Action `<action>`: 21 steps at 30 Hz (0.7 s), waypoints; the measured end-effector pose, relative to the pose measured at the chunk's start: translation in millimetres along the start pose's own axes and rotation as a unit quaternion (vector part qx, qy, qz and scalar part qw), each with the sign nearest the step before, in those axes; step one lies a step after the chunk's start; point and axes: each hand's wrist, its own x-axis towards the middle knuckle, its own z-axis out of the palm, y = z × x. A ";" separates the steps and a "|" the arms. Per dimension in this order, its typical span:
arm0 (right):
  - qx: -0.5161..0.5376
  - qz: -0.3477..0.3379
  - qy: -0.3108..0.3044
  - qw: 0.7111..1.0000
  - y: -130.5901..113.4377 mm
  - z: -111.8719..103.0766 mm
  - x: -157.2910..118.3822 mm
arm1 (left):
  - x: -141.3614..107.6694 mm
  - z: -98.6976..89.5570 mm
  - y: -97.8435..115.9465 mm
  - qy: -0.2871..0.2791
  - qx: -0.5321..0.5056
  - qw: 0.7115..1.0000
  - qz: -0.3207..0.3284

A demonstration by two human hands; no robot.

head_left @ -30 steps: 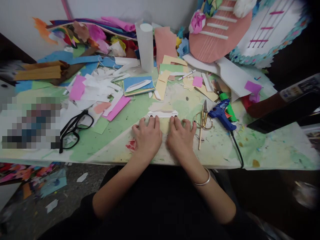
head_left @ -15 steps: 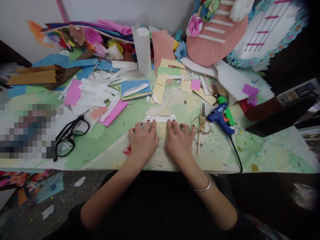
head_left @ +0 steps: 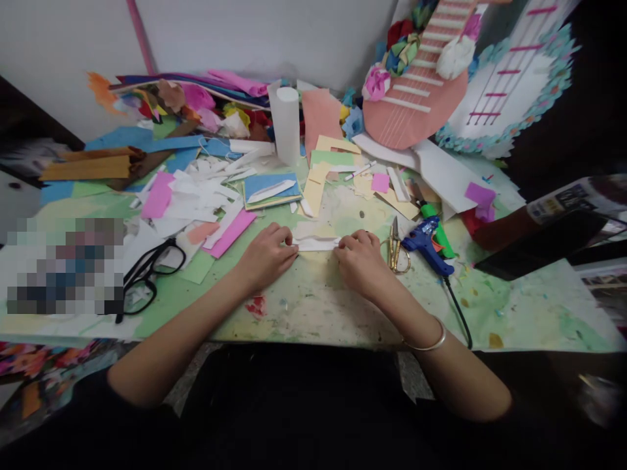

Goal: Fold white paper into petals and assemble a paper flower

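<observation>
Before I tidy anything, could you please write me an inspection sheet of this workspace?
Surface: table, green and cream, stained.
Job's things: white strip, folded, between the hands.
Clutter: paper scraps, glasses, scissors, glue gun.
Left hand: fingers at the strip's left end; grip unclear.
Right hand: fingers at its right end; grip unclear.
Cables: black cord, from glue gun to near edge.
Surroundings: paper guitar at back right.

One head camera, close above, faces forward and down over the table (head_left: 313,316)
</observation>
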 end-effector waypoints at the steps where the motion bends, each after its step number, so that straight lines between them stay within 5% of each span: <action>1: -0.006 -0.026 0.006 1.000 3.4 -3.1 3.3 | 2.2 -0.7 -2.8 0.010 -0.012 1.000 0.013; 8: 0.044 -0.206 0.033 0.977 29.3 1.0 18.2 | 9.6 5.1 -15.4 0.007 -0.100 0.990 0.095; 15: 0.137 -0.211 0.039 0.967 43.7 9.2 27.0 | 7.7 12.7 -25.7 0.028 -0.122 0.984 0.129; 21: 0.148 -0.220 0.015 0.964 48.7 6.6 36.5 | 11.8 6.4 -29.2 -0.007 -0.088 0.984 0.151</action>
